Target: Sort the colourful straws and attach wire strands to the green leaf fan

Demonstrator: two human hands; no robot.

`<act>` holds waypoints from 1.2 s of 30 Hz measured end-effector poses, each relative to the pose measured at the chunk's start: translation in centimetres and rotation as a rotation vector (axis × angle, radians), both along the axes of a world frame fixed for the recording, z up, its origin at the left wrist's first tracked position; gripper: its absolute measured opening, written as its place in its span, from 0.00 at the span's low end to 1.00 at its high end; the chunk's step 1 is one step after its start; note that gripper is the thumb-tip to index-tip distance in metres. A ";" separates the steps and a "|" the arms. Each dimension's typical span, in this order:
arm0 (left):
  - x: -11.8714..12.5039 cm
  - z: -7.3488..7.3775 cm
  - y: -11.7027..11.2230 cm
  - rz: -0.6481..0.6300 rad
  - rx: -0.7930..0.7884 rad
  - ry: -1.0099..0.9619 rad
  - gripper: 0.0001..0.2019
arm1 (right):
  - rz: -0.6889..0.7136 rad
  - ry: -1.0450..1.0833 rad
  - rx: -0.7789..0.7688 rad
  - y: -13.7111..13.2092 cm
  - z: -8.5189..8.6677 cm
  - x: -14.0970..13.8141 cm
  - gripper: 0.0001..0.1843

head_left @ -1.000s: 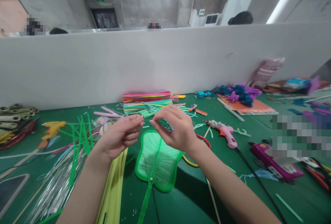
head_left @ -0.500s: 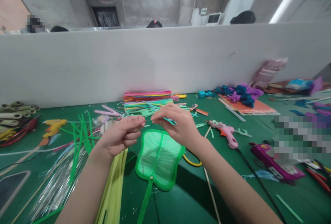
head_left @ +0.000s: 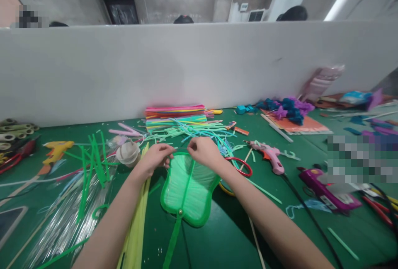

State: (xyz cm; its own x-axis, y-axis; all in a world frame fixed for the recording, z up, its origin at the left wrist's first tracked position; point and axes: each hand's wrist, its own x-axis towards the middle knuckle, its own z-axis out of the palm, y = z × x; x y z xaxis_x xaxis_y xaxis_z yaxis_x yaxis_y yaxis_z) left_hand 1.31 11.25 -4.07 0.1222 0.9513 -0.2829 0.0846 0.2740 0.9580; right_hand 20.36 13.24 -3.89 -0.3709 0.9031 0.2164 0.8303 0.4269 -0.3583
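A green leaf-shaped hand fan [head_left: 175,182] with a fuzzy pipe-cleaner rim lies in front of me, its handle [head_left: 173,240] pointing towards me and a small bead where handle and leaf meet. At its upper left corner is my left hand [head_left: 156,159], thumb and forefinger pinched at the rim. My right hand [head_left: 205,153] is closed over the middle of the top rim, its fingertips bent down. Whatever thin thing either pinch holds is too small or hidden to name. Both hands touch or nearly touch the rim.
Pipe cleaners [head_left: 175,111] are heaped behind the hands. A pink glue gun [head_left: 270,155] and red-handled scissors [head_left: 248,168] lie to the right, a yellow glue gun [head_left: 57,151] to the left. Yellow strips [head_left: 133,236] run beside the fan. A white partition [head_left: 186,66] stands behind.
Both hands have come down from above the fan to its top rim, the right one moving slightly left. Red scissor handles and more of the pipe cleaners now show. The view has tilted slightly down.
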 end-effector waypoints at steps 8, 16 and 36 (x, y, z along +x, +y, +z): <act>0.0 -1.5 0.1 -0.009 0.102 0.380 0.09 | -0.035 -0.044 -0.099 0.3 -0.5 0.4 0.09; 0.3 -2.5 0.8 0.076 0.369 0.783 0.08 | 0.004 -0.066 -0.133 0.8 -1.6 0.4 0.09; 1.5 -4.0 0.1 0.090 0.547 1.045 0.08 | -0.062 -0.202 -0.070 0.2 -1.5 -0.2 0.09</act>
State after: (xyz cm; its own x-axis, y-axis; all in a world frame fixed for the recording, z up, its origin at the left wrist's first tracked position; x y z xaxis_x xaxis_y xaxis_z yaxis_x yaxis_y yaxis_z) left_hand 2.82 11.34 -8.05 -0.0001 0.9703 0.2420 0.8979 -0.1064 0.4272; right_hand 20.13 13.43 -5.39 -0.3433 0.9359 0.0792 0.9122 0.3524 -0.2091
